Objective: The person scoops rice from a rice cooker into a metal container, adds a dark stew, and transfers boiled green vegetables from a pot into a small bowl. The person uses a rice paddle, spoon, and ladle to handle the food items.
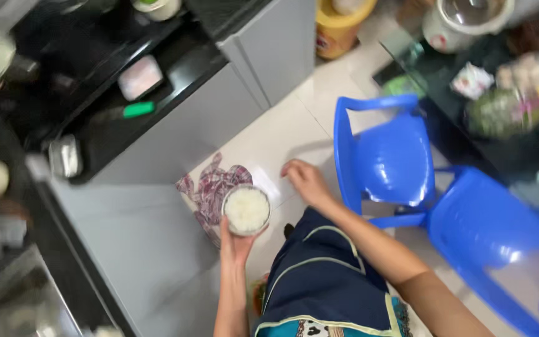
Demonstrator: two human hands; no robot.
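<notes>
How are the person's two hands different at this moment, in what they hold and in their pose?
The left hand holds a small round bowl of white rice from below; the right hand holds nothing. The left hand is cupped with the palm up, while the right hand is loosely spread with the palm down, over the pale floor tiles. The left hand is near the patterned cloth; the right hand is near the blue plastic chair. Both are bare.

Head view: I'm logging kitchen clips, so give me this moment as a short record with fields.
left hand: left hand holds a bowl of white rice from below
right hand: right hand empty, fingers spread, beside the blue plastic chair
below bowl: patterned cloth on the white tiled floor
left side: grey cabinet
</notes>
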